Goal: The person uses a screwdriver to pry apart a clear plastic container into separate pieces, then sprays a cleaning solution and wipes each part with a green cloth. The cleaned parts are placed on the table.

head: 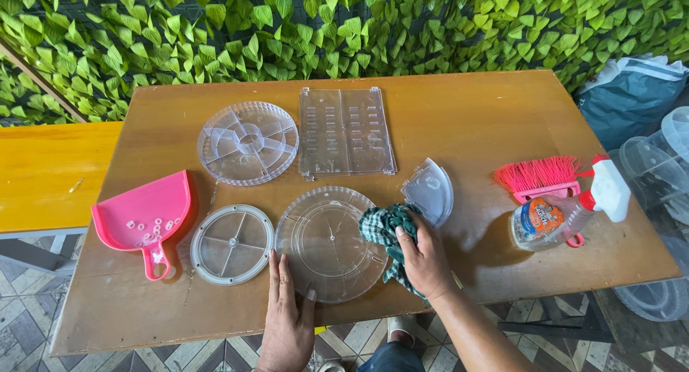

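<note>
Cloth (384, 232), green checked, is clenched in my right hand (425, 261) and pressed against the right rim of the large clear round lid (323, 246), which lies near the tabletop's (466, 113) front edge. My left hand (287, 314) grips nothing; it rests flat, fingers extended, on the lid's front-left rim. A smaller round disc (231, 244) lies just left of it.

Clear spray bottle (556, 217) lying at table's right, its label (540, 215) orange and blue
</note>
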